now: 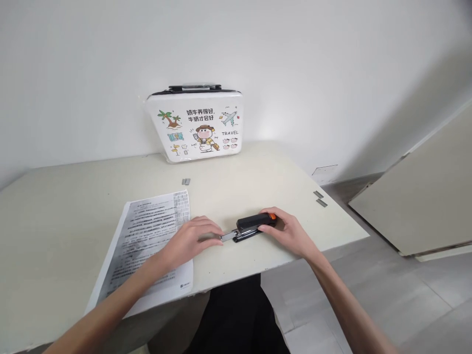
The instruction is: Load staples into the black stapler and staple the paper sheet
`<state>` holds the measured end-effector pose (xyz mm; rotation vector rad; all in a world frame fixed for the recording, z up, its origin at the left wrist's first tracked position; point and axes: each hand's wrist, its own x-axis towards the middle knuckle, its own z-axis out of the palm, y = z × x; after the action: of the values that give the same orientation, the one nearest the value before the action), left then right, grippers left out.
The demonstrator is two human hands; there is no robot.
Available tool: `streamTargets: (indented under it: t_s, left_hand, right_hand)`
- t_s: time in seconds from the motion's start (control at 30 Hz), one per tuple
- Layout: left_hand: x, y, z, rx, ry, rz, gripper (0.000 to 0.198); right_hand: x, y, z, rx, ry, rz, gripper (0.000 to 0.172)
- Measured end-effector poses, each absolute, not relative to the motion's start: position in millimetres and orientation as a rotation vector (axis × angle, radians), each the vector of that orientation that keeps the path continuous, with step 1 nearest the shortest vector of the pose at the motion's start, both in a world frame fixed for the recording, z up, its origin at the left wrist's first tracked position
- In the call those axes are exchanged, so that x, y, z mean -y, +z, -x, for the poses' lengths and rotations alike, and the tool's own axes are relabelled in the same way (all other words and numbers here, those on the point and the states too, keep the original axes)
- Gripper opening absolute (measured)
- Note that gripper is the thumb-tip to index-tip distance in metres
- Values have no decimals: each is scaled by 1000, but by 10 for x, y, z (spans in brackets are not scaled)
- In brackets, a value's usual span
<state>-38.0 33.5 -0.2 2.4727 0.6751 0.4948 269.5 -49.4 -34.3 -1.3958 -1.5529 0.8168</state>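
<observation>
A black stapler (251, 222) with an orange part at its right end lies on the table near the front edge. My right hand (289, 233) is closed around that right end, thumb in front and fingers behind. From the stapler's left end sticks out a silver metal staple tray (229, 236). Thumb and fingers of my left hand (191, 239) pinch the tray's outer tip. Under my left wrist and forearm lies a printed sheet of paper (147, 231), its lower part partly covered. Whether staples sit in the tray, I cannot tell.
A white case (217, 135) with cartoon prints and a black handle leans against the wall. Small strips of staples lie on the pale table (73, 211): one piece (186, 181) behind the paper, two more (320, 198) by the right edge. A pale panel (416, 206) stands at right.
</observation>
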Motion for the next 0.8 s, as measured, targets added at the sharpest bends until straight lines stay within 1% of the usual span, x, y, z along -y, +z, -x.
streamTargets:
  t_s: [0.23,0.4,0.67,0.8]
  left_hand:
    - [-552,-69,25,-491,474,-2403,31]
    - [-629,-76,-76,-515,444,-2436,40]
    - [-584,-112,-92,-574,479,-2506,40]
    - [-510,-70,-53,-691,471,-2561,39]
  right_hand:
    - [496,-313,-2710,1594,870,1365,35]
    - [499,-317,-2700,1584,894,1375,40]
    - [524,-325,-2676,1576,861,1350,37]
    - [526,-354,-2666,1581,825,1368,37]
